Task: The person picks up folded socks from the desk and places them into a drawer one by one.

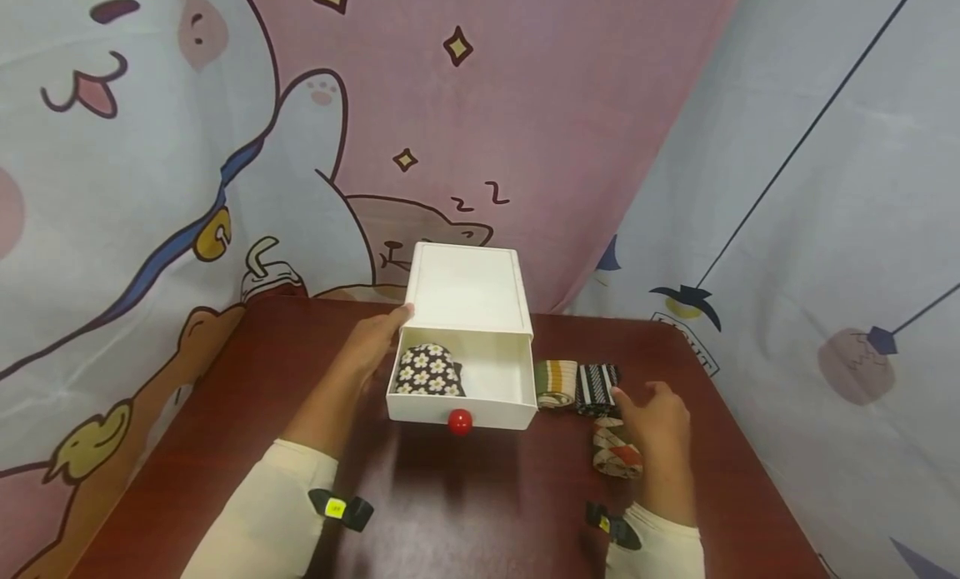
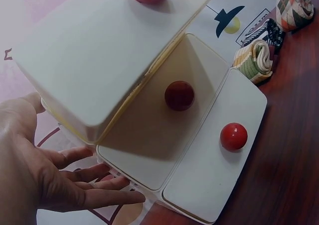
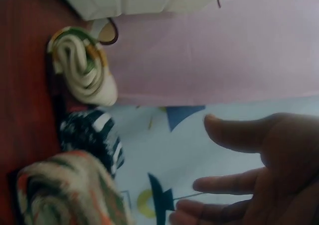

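A white drawer unit (image 1: pixel 468 287) stands on the table with its top drawer (image 1: pixel 427 410) pulled out. Inside that drawer, at the left, lies a rolled pair of black socks with white daisies (image 1: pixel 429 371). Against the unit's left side my left hand (image 1: pixel 371 346) rests, its fingers (image 2: pixel 107 197) extended along the wall. My right hand (image 1: pixel 660 421) hovers with fingers spread and holds nothing. Beside it are three rolled pairs of socks: green, yellow and white striped socks (image 1: pixel 557 383), black-and-white socks (image 1: pixel 597 387) and diamond-patterned socks (image 1: pixel 617 448).
Two lower drawers, each with a red knob (image 2: pixel 234 137), are closed. Another red knob (image 1: pixel 461 421) sticks out from the pulled-out drawer. The dark red table (image 1: pixel 480 521) meets a cartoon-printed curtain (image 1: pixel 570 129) behind the unit.
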Motion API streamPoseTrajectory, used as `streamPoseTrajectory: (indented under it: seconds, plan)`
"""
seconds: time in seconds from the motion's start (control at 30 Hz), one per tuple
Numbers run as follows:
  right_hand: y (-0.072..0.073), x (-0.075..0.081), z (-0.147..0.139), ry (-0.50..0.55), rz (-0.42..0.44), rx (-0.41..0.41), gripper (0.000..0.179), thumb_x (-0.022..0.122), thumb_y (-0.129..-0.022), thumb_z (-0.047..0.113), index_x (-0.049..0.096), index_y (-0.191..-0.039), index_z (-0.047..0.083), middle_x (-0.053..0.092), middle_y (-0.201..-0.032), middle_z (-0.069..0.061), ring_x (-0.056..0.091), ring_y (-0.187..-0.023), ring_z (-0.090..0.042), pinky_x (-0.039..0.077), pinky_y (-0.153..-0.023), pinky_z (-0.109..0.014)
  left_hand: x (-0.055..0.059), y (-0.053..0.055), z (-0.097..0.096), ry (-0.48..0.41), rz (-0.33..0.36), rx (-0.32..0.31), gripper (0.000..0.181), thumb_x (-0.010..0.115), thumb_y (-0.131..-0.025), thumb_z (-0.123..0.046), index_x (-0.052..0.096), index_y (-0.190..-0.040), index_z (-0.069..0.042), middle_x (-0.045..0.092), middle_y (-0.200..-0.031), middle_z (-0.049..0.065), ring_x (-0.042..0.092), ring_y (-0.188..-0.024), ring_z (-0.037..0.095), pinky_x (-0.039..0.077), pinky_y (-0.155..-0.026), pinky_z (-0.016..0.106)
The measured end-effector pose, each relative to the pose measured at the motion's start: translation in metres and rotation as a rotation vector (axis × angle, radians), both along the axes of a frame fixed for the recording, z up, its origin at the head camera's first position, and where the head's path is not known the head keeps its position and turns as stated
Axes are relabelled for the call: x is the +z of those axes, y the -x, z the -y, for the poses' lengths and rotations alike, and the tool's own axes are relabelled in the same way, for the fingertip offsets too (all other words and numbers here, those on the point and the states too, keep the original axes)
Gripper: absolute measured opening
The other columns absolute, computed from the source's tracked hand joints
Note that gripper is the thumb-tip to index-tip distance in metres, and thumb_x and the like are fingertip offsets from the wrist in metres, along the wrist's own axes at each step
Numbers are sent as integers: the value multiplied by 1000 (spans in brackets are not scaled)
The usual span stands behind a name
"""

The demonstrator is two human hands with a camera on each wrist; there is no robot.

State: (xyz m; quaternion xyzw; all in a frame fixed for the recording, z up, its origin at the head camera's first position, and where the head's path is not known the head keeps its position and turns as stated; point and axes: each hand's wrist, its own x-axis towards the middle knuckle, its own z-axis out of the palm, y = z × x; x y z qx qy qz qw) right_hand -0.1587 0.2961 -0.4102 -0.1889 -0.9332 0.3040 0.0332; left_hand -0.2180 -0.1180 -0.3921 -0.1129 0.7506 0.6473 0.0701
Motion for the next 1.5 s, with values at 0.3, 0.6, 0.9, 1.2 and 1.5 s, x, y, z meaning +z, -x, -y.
streamPoseTrajectory:
  seconds: [0.3,0.6,0.9,1.2,1.5]
  plan:
    - [1,-22,-21,13,182,42,96,66,-104,51,30,-159,-18,36,-157,-50,38,-146,-67,38,-121,-74,0,0,3,-7,3,-14,76,57,-104,-65,63,-149,-4,68,-144,23,67,-132,40,60,-88,40]
    - [-3,-38,-33,-19,267,64,89,71,-99,48,45,-141,-26,51,-141,-52,52,-131,-68,47,-113,-73,-1,-2,0,-60,-13,-1,71,61,-104,-61,66,-140,-1,74,-133,23,74,-118,35,64,-82,36]
    - [1,-53,-38,-13,303,119,91,74,-98,45,43,-140,-28,49,-140,-54,52,-131,-69,50,-112,-71,-3,-1,0,-56,-3,-6,71,60,-104,-61,67,-140,-1,72,-135,25,73,-121,37,63,-84,40]
    - [4,-61,-34,48,264,103,90,77,-97,43,38,-144,-24,50,-140,-50,53,-129,-65,47,-113,-71,-2,-1,2,-64,-4,-1,73,61,-104,-61,64,-144,0,68,-143,24,68,-133,43,65,-89,42]
    - [1,-62,-28,138,235,60,97,80,-95,42,26,-148,-18,44,-144,-51,48,-135,-66,41,-118,-73,-2,-1,2,-52,-1,-9,75,61,-104,-63,62,-145,0,63,-150,24,64,-139,46,61,-103,51]
